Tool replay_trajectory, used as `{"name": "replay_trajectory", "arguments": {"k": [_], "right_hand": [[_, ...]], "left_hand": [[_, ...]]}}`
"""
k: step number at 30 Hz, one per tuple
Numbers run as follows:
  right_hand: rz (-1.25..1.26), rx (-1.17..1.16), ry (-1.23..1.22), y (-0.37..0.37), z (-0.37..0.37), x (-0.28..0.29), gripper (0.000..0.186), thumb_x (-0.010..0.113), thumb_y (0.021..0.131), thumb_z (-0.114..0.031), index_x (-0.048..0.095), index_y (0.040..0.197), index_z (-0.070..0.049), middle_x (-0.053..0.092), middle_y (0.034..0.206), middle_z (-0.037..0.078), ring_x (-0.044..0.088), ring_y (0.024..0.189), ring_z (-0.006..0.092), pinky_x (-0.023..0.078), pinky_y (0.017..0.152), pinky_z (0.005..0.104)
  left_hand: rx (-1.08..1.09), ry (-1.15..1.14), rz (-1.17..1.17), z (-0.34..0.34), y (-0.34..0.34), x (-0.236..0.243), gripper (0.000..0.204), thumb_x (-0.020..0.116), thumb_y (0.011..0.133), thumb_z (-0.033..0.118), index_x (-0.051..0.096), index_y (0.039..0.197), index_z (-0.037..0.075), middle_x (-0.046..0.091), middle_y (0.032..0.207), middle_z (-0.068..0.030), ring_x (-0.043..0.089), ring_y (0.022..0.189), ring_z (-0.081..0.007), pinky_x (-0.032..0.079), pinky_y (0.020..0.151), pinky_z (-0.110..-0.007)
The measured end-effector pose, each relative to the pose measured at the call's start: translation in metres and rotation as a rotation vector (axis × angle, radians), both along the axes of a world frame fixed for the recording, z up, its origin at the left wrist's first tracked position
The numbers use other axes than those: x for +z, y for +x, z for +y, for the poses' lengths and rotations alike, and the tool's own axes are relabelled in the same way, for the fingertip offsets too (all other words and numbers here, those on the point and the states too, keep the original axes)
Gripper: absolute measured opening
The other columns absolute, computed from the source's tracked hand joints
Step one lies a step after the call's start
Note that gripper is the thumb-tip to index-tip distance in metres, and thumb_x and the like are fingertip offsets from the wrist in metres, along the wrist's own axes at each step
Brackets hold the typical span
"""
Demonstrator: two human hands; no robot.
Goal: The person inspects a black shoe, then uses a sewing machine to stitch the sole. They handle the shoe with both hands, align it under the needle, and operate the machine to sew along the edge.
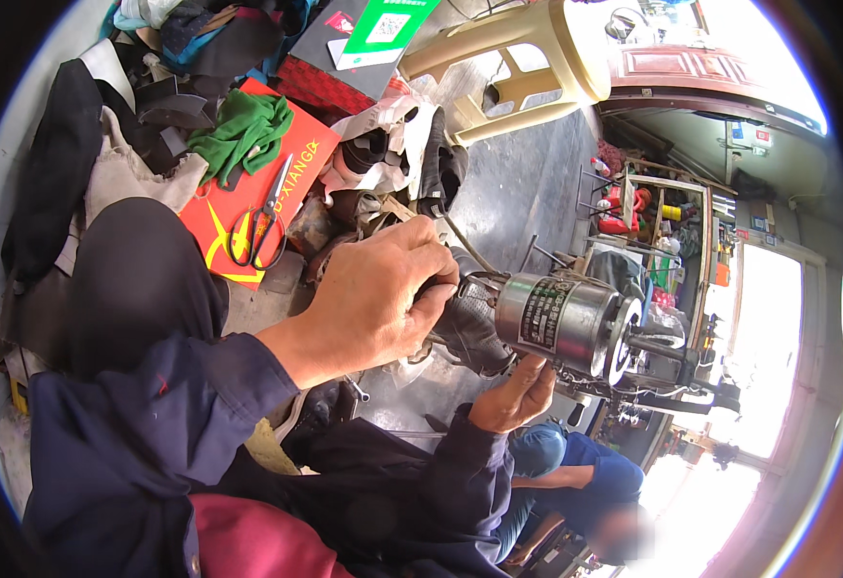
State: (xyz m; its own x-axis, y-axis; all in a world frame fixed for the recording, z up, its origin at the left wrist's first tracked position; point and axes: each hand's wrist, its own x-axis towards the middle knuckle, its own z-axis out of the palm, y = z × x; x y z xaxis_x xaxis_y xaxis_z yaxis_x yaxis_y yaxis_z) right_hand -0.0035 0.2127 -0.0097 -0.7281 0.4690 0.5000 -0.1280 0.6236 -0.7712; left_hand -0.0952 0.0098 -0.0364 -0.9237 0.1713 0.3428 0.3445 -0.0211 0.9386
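Left hand (378, 294) curled in a grip, right hand (516, 395) cupped beneath.

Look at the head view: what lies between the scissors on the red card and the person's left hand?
In the head view, between the scissors and the left hand lie the red card's edge and a heap of dark shoe pieces; no bare gap shows.

Bright daylight glare at right — fisheye-warped edges.

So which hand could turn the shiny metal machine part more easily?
Probably the right hand: it rests under the grey metal cylinder with fingers open against it. The left hand is busy gripping the dark shoe piece beside it.
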Motion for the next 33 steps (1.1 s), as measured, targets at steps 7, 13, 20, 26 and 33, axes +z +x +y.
{"name": "replay_trajectory", "arguments": {"k": [7, 13, 20, 26, 33], "right_hand": [[-0.054, 0.042, -0.035, 0.008, 0.022, -0.020, 0.039, 0.057, 0.107, -0.023, 0.065, 0.131, 0.007, 0.070, 0.121, 0.013, 0.064, 0.105, 0.0176, 0.050, 0.094, 0.0327], [-0.082, 0.011, -0.030, 0.007, 0.022, -0.023, 0.038, 0.056, 0.106, -0.021, 0.066, 0.128, 0.007, 0.072, 0.118, 0.013, 0.065, 0.103, 0.0180, 0.051, 0.092, 0.0327], [-0.066, 0.026, -0.023, 0.001, 0.018, -0.022, 0.035, 0.058, 0.105, -0.020, 0.069, 0.125, 0.006, 0.073, 0.116, 0.013, 0.067, 0.103, 0.0186, 0.052, 0.094, 0.0336], [-0.086, 0.036, -0.044, 0.001, 0.020, -0.023, 0.033, 0.061, 0.105, -0.019, 0.070, 0.125, 0.005, 0.073, 0.117, 0.013, 0.069, 0.103, 0.0194, 0.055, 0.095, 0.0353], [-0.090, 0.070, -0.020, -0.001, 0.016, -0.018, 0.033, 0.060, 0.105, -0.020, 0.070, 0.125, 0.005, 0.073, 0.119, 0.014, 0.068, 0.105, 0.0198, 0.054, 0.096, 0.0353]], "left_hand": [[0.026, -0.004, 0.070, 0.004, -0.002, -0.005, 0.016, 0.073, 0.081, -0.003, 0.064, 0.092, 0.004, 0.061, 0.088, -0.0101, 0.064, 0.076, -0.0318, 0.050, 0.062, -0.039], [0.064, -0.042, 0.135, 0.006, -0.002, -0.005, 0.017, 0.074, 0.079, -0.002, 0.064, 0.091, 0.005, 0.061, 0.088, -0.0088, 0.066, 0.077, -0.0311, 0.052, 0.062, -0.039], [0.078, -0.114, 0.189, 0.008, -0.003, -0.005, 0.018, 0.076, 0.078, 0.000, 0.064, 0.090, 0.006, 0.061, 0.087, -0.0072, 0.066, 0.077, -0.0292, 0.054, 0.064, -0.039], [0.074, -0.100, 0.224, 0.009, -0.004, -0.005, 0.016, 0.077, 0.079, 0.001, 0.065, 0.089, 0.005, 0.061, 0.087, -0.0067, 0.066, 0.077, -0.0280, 0.054, 0.065, -0.038], [0.061, -0.105, 0.221, 0.008, -0.004, -0.004, 0.014, 0.077, 0.080, 0.002, 0.067, 0.089, 0.006, 0.063, 0.088, -0.0060, 0.068, 0.079, -0.0277, 0.054, 0.065, -0.038]]}}
